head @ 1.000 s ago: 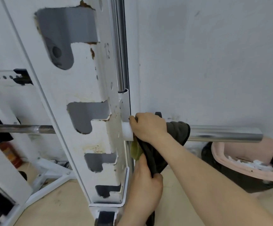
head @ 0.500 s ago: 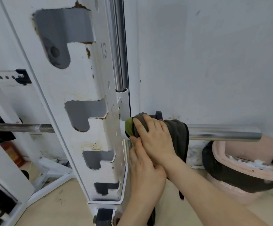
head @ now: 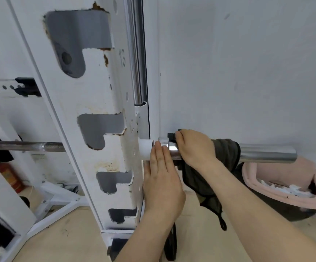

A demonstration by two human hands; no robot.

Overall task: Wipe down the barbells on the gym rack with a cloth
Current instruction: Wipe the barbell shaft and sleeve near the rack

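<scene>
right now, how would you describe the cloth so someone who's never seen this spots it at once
Find the tall white rack upright with hook-shaped notches; a chrome barbell sleeve sticks out to its right. The cloth is draped over that sleeve under the right hand, one end hanging down. It is the only soft, dark grey-green thing on the shiny bar.
</scene>
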